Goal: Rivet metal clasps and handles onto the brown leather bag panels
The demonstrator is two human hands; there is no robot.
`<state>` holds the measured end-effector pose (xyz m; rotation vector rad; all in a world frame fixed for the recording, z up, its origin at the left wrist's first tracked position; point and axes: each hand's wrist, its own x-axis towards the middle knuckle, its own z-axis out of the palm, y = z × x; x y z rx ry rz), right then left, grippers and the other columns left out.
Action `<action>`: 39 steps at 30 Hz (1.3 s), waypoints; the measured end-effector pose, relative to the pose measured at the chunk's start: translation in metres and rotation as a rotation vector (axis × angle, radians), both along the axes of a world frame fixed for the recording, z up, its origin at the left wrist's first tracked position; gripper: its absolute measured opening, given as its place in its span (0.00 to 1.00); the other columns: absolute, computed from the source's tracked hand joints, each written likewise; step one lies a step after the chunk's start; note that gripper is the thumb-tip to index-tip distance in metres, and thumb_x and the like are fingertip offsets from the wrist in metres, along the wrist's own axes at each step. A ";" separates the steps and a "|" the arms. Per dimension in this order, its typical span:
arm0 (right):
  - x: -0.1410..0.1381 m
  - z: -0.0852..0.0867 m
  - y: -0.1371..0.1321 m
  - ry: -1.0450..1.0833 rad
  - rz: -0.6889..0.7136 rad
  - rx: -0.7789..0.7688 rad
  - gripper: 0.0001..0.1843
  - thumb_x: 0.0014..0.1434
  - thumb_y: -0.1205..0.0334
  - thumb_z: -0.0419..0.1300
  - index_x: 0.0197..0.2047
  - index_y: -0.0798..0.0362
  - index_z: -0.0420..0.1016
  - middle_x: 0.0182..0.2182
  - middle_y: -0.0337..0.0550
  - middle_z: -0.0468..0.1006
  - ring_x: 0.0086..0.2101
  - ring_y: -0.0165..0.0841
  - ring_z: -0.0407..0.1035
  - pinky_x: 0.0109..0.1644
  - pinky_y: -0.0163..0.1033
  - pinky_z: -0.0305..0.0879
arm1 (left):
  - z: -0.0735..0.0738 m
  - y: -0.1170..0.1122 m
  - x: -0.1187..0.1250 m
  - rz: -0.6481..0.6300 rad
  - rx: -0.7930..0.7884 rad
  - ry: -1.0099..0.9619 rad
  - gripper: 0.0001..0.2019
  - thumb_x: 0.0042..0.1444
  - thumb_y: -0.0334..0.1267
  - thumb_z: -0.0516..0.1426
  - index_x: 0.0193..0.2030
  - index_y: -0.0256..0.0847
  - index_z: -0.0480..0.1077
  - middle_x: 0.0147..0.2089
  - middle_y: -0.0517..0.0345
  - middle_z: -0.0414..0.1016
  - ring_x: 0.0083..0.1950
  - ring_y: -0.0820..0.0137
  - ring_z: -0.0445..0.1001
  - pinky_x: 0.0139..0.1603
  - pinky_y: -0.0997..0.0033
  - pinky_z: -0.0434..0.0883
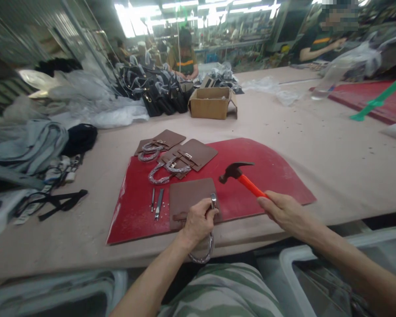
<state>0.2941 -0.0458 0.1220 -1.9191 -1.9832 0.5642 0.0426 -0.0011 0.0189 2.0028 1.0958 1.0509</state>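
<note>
My left hand (198, 222) is closed around a small metal punch (213, 200) standing upright on a brown leather flap (189, 196). A plastic-wrapped handle (203, 253) hangs from that flap over the table's front edge. My right hand (282, 211) grips the orange handle of a hammer (239, 174), whose black head is raised above the red mat (267, 171), just right of the punch. Several finished brown flaps with wrapped handles (178, 158) lie further back on the mat.
Two thin metal tools (156, 203) lie on the mat left of the flap. A cardboard box (213, 102) and black bags (158, 94) stand at the back. Cloth and straps (53, 200) crowd the left side. People work at the far end. Grey bins sit below the table edge.
</note>
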 end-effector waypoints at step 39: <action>-0.101 -0.117 -0.006 -0.197 0.107 0.262 0.38 0.60 0.44 0.59 0.67 0.56 0.63 0.69 0.57 0.59 0.67 0.55 0.49 0.68 0.65 0.45 | 0.040 0.030 -0.203 0.759 -0.388 1.075 0.19 0.63 0.48 0.48 0.40 0.39 0.76 0.42 0.39 0.80 0.43 0.50 0.79 0.38 0.60 0.68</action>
